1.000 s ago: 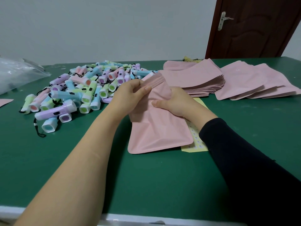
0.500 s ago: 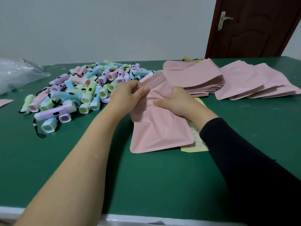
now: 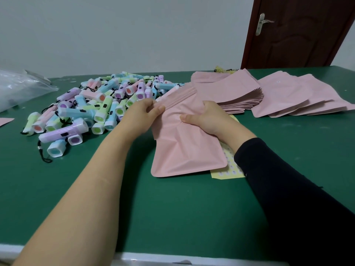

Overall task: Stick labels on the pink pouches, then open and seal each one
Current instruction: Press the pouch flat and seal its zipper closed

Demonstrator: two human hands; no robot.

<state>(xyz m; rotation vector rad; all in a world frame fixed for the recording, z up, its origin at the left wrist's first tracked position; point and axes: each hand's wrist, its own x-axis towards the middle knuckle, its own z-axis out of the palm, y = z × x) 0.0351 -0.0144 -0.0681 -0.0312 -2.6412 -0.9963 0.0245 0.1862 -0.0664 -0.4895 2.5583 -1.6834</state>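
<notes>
Pink flat matte pouch (image 3: 184,150) lies on green bench (image 3: 172,217), top end raised; left hand (image 3: 142,116) fingers pinch its ridged zip strip, right hand (image 3: 211,121) fingers grip the right edge.

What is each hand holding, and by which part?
Both hold one pouch: the left hand pinches its top zip strip, and the right hand grips its right edge just below.

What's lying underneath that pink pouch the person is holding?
A yellow label sheet pokes out at the lower right corner of the pink pouch. The pouch and the dark sleeve cover the rest of it.
</notes>
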